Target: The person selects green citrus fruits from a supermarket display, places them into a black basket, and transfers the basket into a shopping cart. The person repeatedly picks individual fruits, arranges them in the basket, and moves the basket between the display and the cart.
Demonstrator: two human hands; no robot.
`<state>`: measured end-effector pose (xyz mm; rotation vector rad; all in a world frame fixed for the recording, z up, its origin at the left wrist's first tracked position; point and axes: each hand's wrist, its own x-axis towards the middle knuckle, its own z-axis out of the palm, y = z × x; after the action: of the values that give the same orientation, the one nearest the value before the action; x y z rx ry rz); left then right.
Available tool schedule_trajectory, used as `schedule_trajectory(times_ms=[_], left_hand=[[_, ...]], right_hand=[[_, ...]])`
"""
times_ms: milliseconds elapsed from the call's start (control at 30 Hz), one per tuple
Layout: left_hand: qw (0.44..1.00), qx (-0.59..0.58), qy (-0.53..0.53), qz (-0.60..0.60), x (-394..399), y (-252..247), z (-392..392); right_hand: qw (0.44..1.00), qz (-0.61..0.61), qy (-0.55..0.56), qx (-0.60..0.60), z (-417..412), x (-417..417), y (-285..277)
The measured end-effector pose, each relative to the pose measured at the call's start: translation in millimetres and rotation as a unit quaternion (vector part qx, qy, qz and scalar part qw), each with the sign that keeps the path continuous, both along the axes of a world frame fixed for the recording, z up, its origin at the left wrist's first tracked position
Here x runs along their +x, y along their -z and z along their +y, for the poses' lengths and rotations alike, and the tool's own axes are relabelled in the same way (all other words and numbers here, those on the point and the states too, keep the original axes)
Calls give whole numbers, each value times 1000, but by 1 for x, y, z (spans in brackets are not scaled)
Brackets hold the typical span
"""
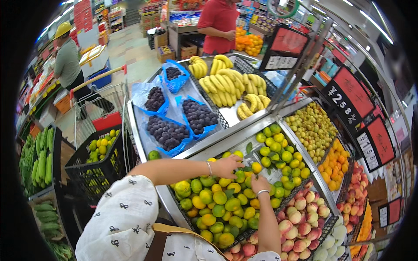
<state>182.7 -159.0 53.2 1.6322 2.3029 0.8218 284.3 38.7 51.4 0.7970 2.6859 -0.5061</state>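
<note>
Both of my hands are over a heap of green and yellow mandarins (219, 197) in a metal display bin. My left hand (228, 165) reaches in from the left, fingers apart, touching fruit near the heap's upper edge. My right hand (259, 183) comes up from below and rests among mandarins, just under a yellow mandarin (256, 167). Its fingertips are partly hidden, so a grip cannot be made out. Beyond the hands, part of the metal bin floor (240, 148) shows, with a loose green leaf (249, 147) on it. More green mandarins (286, 156) lie along the bin's right side.
A black plastic crate (98, 173) of mandarins stands at left by a shopping cart (98, 94). Grapes (168, 132) and bananas (225, 84) lie beyond a metal divider; peaches (298, 225) are at lower right. A person in red (218, 26) stands across the display; another (67, 62) is at left.
</note>
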Motion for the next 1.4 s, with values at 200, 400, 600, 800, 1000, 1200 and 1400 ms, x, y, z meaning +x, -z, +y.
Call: schedule_trajectory(times_ms=[200,400,600,800,1000,1200,1400], left_hand=[[995,-1,-101,-15,-31,-80,-172],[858,-99,-477,-162,-18,-142,-443],[666,-97,-609,-420,78,-94,-658],[717,-237,-541,-371,104,-51,-707],[743,-311,-451,-384,59,-40,-731],[792,-441,-348,-240,14,21,-775],[751,-477,-354,-288,-29,102,-804]], right_hand=[[974,184,-63,114,-21,-8,-18],[926,328,-184,-34,-81,-48,-33],[861,340,-313,-212,-268,-93,-76],[744,326,-535,-231,-491,-141,-81],[743,18,-654,-144,-664,-169,7],[751,-228,-617,52,-736,-209,103],[776,-302,-546,92,-780,-201,138]])
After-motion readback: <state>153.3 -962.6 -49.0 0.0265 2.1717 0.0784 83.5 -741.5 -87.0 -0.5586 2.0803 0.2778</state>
